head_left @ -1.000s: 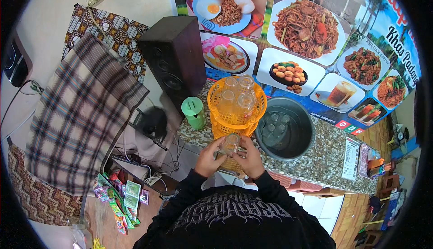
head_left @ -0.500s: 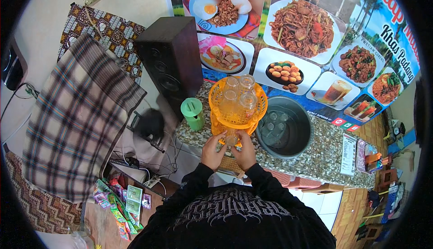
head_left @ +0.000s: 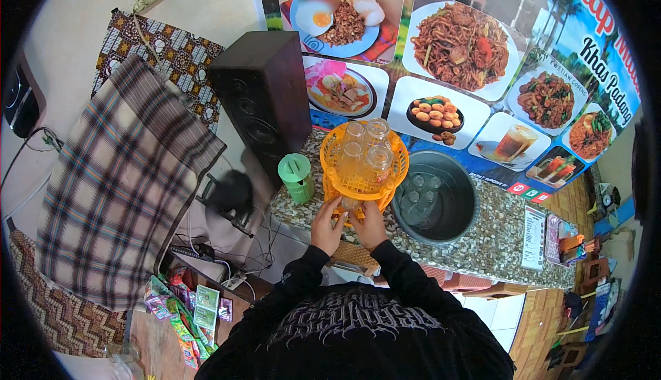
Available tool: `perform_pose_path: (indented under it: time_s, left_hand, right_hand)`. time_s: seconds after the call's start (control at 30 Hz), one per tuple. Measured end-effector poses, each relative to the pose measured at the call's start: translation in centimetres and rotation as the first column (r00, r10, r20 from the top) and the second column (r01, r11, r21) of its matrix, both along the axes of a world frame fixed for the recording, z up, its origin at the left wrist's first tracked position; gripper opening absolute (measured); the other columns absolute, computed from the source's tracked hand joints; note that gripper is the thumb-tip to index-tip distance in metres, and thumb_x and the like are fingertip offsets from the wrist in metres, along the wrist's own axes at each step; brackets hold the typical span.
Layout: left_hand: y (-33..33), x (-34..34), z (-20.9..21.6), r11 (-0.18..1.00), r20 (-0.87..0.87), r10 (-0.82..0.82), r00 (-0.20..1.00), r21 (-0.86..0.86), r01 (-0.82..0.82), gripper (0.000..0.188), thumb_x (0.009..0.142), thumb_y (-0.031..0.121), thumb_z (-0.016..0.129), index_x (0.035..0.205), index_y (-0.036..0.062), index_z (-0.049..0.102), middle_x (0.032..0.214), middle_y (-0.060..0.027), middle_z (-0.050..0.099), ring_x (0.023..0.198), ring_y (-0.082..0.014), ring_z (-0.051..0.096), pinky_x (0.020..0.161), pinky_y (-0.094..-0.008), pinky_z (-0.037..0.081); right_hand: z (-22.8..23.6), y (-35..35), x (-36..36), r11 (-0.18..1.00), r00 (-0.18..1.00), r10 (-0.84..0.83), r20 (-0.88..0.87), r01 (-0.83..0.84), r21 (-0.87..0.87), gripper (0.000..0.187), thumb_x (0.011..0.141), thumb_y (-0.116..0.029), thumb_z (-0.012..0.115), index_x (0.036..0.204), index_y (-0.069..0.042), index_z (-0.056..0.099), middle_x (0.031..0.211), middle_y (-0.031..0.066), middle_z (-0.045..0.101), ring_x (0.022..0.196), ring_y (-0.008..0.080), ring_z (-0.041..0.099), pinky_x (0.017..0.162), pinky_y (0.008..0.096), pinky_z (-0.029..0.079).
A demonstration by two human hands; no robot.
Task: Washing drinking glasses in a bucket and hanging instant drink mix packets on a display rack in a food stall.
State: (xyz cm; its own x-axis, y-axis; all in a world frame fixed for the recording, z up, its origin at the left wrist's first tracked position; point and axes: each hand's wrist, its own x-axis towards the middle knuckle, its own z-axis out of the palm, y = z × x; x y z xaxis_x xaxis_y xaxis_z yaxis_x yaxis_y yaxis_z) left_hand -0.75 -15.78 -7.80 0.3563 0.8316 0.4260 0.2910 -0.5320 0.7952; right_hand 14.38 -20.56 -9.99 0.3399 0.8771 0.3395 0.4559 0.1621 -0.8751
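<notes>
At the near side of an orange plastic basket [head_left: 329, 151], my left hand [head_left: 326, 227] and my right hand [head_left: 372, 226] close on a clear drinking glass [head_left: 350, 203] from both sides. The glass is partly hidden under the basket's near rim, among more orange plastic below it. Several upturned clear glasses [head_left: 354, 151] stand in the upper basket. Just right of it, a round dark grey tub [head_left: 454, 225] holds water and several more glasses [head_left: 418, 194] at its bottom. A green lidded pitcher [head_left: 296, 179] stands left of the basket.
All these stand on a pebble-patterned counter [head_left: 499, 228] against a wall banner with food pictures [head_left: 441, 97]. A tall dark speaker [head_left: 258, 90] rises at the left. Farther left are a plaid cloth [head_left: 117, 194], cables and colourful sachets [head_left: 182, 318]. A paper sheet [head_left: 533, 239] lies at the counter's right end.
Both hands have moved the glass slightly away from me, in under the near rim of the upper basket. The view has shifted a little.
</notes>
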Motion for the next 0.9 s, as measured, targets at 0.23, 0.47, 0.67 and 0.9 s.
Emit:
perform_pose_path:
  time_s: [0.23,0.47,0.67,0.9]
  left_hand:
    - [-0.4,0.3,0.3,0.984,0.075,0.000,0.997,-0.178,0.013,0.051,0.097,0.003,0.073,0.146,0.0030,0.060,0.141,-0.0204,0.066,0.126,-0.0350,0.068,0.100,-0.0412,0.058]
    - [-0.6,0.7,-0.4,0.980,0.003,-0.089,0.996,-0.176,0.088,0.055,0.090,-0.002,0.073,0.144,0.0044,0.064,0.154,-0.0203,0.059,0.138,-0.0400,0.059,0.114,-0.0436,0.050]
    - [-1.3,0.4,-0.7,0.975,-0.002,-0.080,0.997,-0.207,0.078,0.054,0.090,-0.001,0.072,0.144,0.0055,0.065,0.157,-0.0196,0.056,0.142,-0.0394,0.056,0.115,-0.0437,0.049]
    - [-3.4,-0.7,2.4,0.935,0.079,-0.119,0.990,-0.326,0.138,0.052,0.097,0.010,0.074,0.147,0.0053,0.062,0.157,-0.0247,0.053,0.141,-0.0407,0.057,0.112,-0.0457,0.051]
  right_hand:
    - [0.1,1.1,0.4,0.994,0.992,-0.053,0.118,0.063,-0.085,0.040,0.095,-0.001,0.069,0.133,0.005,0.057,0.115,0.0239,0.072,0.111,0.0360,0.073,0.093,0.0434,0.056]
    - [-1.2,1.7,1.9,0.985,1.000,0.009,0.009,-0.007,-0.170,0.043,0.095,-0.007,0.070,0.135,0.003,0.058,0.108,0.0240,0.073,0.093,0.0377,0.073,0.079,0.0431,0.055]
    - [0.9,0.3,1.2,0.973,0.999,0.029,0.032,-0.021,-0.231,0.047,0.094,-0.014,0.073,0.135,0.004,0.058,0.110,0.0254,0.073,0.101,0.0409,0.073,0.086,0.0448,0.057]
    - [4.3,-4.4,1.5,0.994,0.979,0.098,0.178,-0.086,-0.072,0.051,0.099,-0.022,0.072,0.141,0.004,0.057,0.141,0.0303,0.060,0.135,0.0484,0.056,0.111,0.0497,0.048]
